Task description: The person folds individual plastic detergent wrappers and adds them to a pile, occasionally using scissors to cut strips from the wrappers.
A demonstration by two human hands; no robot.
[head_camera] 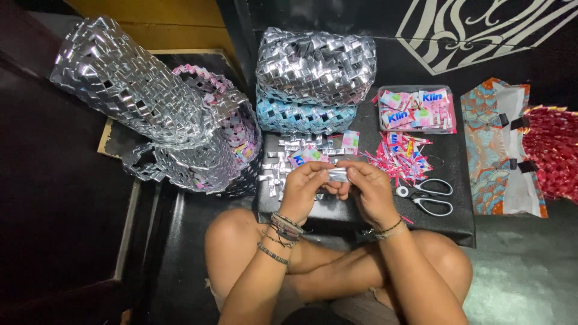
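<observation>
My left hand (305,188) and my right hand (368,188) meet above a black mat (448,225), both pinching one small folded silver foil strip (338,175) between fingertips. Just beyond the hands lies a flat woven patch of silver and pink foil pieces (295,157). Bracelets circle both wrists. My crossed bare legs show below the mat.
Woven silver foil baskets (129,84) lean at the left, another silver and blue one (313,78) stands behind. A clear tray of pink sachets (416,109), a heap of pink strips (400,157), white-handled scissors (428,196), patterned cloth (497,150) and red woven work (554,150) lie right.
</observation>
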